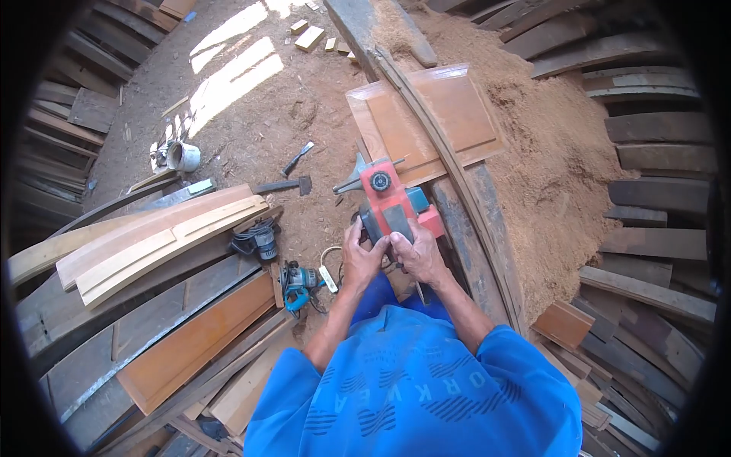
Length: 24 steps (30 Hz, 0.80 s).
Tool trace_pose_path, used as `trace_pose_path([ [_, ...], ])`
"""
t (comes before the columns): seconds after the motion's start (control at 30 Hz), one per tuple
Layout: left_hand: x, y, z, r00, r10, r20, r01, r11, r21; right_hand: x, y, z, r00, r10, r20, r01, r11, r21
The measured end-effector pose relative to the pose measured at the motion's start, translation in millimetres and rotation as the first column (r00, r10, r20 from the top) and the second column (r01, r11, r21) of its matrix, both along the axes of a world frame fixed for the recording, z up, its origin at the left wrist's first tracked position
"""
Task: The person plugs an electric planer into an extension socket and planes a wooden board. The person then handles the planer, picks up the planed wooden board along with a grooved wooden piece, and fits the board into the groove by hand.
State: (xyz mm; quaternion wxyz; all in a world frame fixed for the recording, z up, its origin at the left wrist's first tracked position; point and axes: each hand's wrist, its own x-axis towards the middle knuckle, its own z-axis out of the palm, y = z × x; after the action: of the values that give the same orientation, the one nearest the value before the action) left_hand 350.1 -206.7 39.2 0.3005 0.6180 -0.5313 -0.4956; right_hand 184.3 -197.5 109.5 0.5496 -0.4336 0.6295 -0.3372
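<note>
A red power tool [392, 199] with a black round knob and a grey metal plate lies in front of my body. My left hand [363, 255] is at its near left side, fingers bent against a dark part. My right hand [417, 255] has its fingers closed on the near end of the grey plate, thumb close to the left hand's. Just beyond the tool, a brown wooden panel [432, 122] rests on a bench [476, 228], crossed by a long thin wooden strip [434, 129].
Curved pale boards [171, 240] lie at the left, with a blue router [301, 280] and a dark power tool [263, 240] near them. A chisel [297, 158] and a hammer [304, 185] are on the ground. Sawdust [552, 183] is heaped at right. A white bucket [183, 157] stands left.
</note>
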Motion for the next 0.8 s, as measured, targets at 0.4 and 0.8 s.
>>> trace_pose_path([
  [0.4, 8.9, -80.5, 0.9, 0.995, 0.048, -0.09, -0.051, 0.998, -0.035, 11.8, -78.2, -3.8, 1.0, -0.02, 0.01, 0.02, 0.998, -0.06],
  [0.8, 25.9, -201.5, -6.9, 0.993, 0.045, -0.108, -0.05, 0.998, -0.037, 25.8, -194.8, -4.2, 0.999, -0.015, -0.05, 0.011, 0.997, -0.082],
])
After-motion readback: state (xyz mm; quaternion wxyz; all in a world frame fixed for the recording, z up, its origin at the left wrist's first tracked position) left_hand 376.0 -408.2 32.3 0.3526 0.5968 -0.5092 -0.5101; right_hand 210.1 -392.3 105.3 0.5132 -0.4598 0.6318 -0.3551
